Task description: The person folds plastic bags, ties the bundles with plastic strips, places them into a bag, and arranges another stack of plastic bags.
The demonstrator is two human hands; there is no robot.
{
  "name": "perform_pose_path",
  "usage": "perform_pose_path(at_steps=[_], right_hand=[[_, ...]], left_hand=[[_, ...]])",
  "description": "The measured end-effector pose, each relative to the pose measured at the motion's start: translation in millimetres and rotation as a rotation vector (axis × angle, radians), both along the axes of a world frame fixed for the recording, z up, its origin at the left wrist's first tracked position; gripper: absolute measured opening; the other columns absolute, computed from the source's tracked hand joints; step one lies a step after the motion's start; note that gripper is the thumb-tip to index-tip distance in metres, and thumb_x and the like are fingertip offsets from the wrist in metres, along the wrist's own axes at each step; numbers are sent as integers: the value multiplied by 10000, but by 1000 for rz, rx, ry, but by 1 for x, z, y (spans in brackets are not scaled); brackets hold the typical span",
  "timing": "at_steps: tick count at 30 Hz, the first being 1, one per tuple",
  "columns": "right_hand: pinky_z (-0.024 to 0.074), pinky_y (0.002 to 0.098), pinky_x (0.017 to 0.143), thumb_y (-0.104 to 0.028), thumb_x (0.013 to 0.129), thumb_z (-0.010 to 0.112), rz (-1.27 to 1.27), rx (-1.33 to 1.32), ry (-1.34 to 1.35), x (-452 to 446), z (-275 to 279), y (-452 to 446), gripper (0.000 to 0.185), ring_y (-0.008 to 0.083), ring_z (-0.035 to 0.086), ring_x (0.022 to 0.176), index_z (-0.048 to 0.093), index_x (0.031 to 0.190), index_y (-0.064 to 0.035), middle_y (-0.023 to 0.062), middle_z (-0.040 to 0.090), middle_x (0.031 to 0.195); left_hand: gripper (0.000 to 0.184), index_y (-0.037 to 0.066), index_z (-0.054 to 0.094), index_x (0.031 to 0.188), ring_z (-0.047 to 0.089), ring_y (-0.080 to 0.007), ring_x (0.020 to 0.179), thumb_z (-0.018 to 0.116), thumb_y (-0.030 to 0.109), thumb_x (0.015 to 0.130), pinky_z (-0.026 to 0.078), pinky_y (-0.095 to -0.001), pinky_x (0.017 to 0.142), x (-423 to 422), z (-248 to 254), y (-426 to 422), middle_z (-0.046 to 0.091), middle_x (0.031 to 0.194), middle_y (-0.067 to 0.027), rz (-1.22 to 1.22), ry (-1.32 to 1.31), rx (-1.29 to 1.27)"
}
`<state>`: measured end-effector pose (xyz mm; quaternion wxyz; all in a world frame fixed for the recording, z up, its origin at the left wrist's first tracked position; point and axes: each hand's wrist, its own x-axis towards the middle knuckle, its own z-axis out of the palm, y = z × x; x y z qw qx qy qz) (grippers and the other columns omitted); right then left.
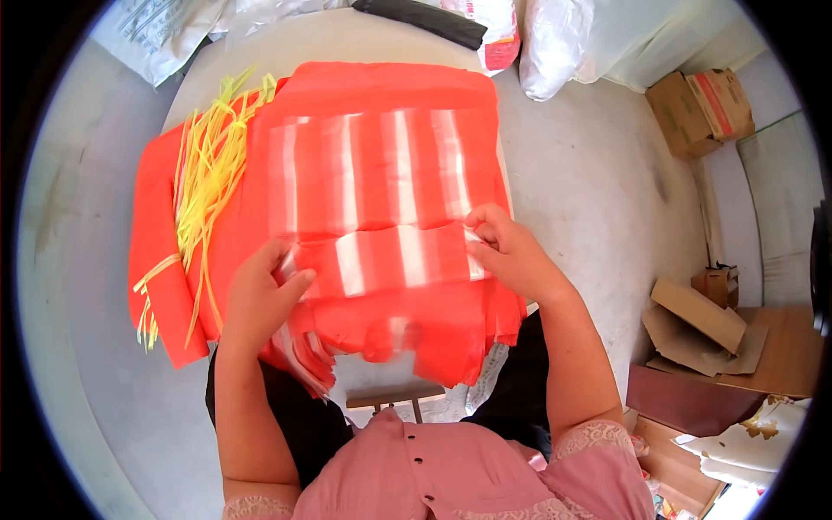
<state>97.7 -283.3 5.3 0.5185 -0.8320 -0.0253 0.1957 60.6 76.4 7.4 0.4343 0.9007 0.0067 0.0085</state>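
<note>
A stack of red plastic sheets with pale stripes (373, 165) lies in front of me. Across it runs a folded striped edge (381, 260), pinched at its left end by my left hand (264, 290) and at its right end by my right hand (511, 256). Loose red sheet ends hang toward my lap, some blurred. On the left of the stack lies a bunch of yellow strips (212, 165). Below it is a red roll (178, 312) tied with a yellow strip.
At the back are a black roll (420, 22) and white plastic bags (556, 43). Cardboard boxes (700, 113) stand at the upper right. An opened carton (698, 334) rests on a brown table (793, 347) at the right.
</note>
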Motion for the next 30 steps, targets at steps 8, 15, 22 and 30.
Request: perform_pose_path(at_steps=[8, 15, 22, 30], right_hand=[[403, 266, 671, -77, 1047, 584, -5, -5, -58, -7, 4, 4, 38, 75, 425, 751, 548, 1051, -66, -36, 479, 852], [433, 276, 685, -86, 1055, 571, -49, -66, -87, -5, 4, 12, 37, 86, 466, 759, 580, 1046, -50, -28, 518, 848], [503, 372, 757, -118, 1014, 580, 29, -468, -323, -5, 8, 22, 117, 267, 635, 828, 640, 1059, -29, 111, 665, 908], [523, 371, 798, -147, 996, 613, 42, -420, -236, -3, 15, 17, 172, 305, 666, 892, 678, 1119, -45, 110, 689, 955]], left_hand=[[235, -33, 625, 897, 527, -198, 650, 705, 179, 959, 453, -367, 635, -1, 11, 12, 538, 705, -115, 50, 185, 58], [278, -29, 654, 894, 589, -324, 662, 692, 237, 964, 478, -403, 646, 1, 17, -1, 600, 730, -186, 99, 142, 188], [319, -1, 688, 854, 665, -409, 755, 736, 308, 919, 512, -480, 679, -1, 11, -3, 675, 796, -220, 140, 76, 358], [273, 26, 661, 974, 667, -368, 825, 754, 276, 915, 521, -457, 730, -3, 11, 0, 687, 856, -168, 144, 120, 410]])
